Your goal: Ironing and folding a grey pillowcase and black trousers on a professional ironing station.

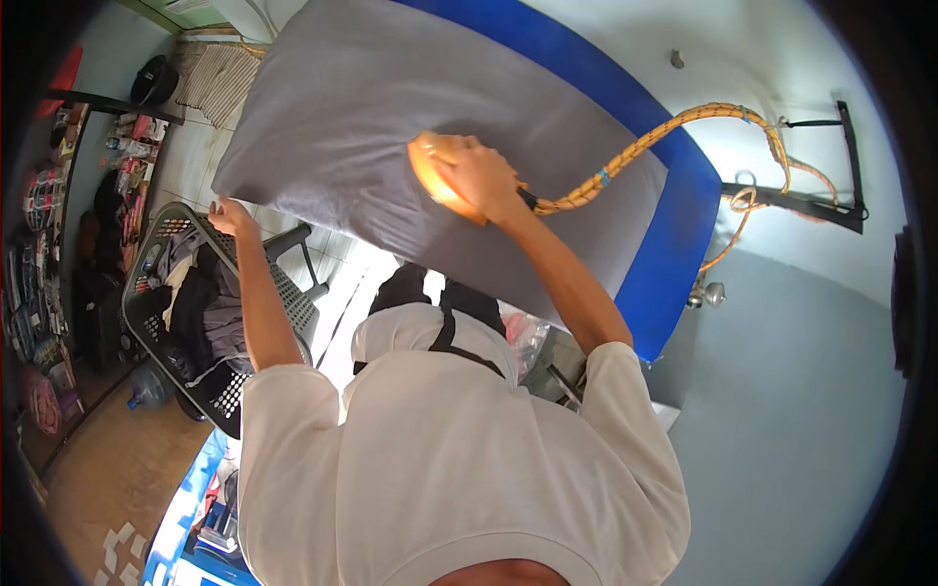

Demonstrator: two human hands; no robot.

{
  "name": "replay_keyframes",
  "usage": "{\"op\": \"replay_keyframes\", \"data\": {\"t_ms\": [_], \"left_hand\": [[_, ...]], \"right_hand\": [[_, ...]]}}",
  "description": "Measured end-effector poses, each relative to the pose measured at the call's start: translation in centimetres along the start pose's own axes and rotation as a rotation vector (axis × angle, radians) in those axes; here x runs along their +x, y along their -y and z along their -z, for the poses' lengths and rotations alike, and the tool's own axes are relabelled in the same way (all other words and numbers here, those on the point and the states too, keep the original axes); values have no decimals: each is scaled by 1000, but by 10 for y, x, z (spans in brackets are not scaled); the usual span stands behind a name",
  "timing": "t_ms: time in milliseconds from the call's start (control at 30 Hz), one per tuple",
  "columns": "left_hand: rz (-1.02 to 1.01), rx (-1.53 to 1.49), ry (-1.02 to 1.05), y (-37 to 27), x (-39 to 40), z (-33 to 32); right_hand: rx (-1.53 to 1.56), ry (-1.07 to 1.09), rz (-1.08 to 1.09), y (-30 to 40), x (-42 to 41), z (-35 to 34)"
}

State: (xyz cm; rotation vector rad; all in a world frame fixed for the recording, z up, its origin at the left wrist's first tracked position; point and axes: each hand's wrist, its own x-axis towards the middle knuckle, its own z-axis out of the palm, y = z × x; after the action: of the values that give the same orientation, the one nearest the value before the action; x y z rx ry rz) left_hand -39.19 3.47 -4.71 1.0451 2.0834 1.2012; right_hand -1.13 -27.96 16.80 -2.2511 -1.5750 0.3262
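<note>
Grey fabric [344, 95] is spread over a blue-covered ironing surface [659, 242], with wrinkles near its front edge. My right hand [482, 174] grips an orange clothes iron [432, 176], which rests on the fabric near the middle. From the iron's rear, a thick cord in a yellow patterned sleeve [623, 155] arches off to the right. At the fabric's front left corner, my left hand [230, 217] pinches the edge between its fingers, above the rim of a dark plastic chair.
Crumpled dark clothes [209, 300] fill the perforated chair [154, 351] on my left. The cord hangs over a black wall bracket [791, 201] at right. Packed shelves [132, 161] line the left side, and a water jug [150, 386] lies on the floor below.
</note>
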Motion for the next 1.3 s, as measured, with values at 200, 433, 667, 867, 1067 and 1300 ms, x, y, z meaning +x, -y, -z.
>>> {"op": "replay_keyframes", "data": {"t_ms": [200,433,667,867,1067,1300], "left_hand": [[-403,-23,81,-14,-112,24],[-665,265,154,-33,-218,71],[-1212,140,735,-92,-394,60],[-1120,399,1368,-117,-502,51],[-1150,597,1001,-107,-452,40],[-874,697,624,-79,-333,32]], "right_hand": [[-177,-127,-406,-139,6,50],[-86,-308,-765,-299,-70,129],[-266,-322,-959,-443,-182,175],[-334,-290,-783,-510,-246,197],[-558,-226,-839,-509,-244,201],[-708,-762,-398,-430,-236,155]]}}
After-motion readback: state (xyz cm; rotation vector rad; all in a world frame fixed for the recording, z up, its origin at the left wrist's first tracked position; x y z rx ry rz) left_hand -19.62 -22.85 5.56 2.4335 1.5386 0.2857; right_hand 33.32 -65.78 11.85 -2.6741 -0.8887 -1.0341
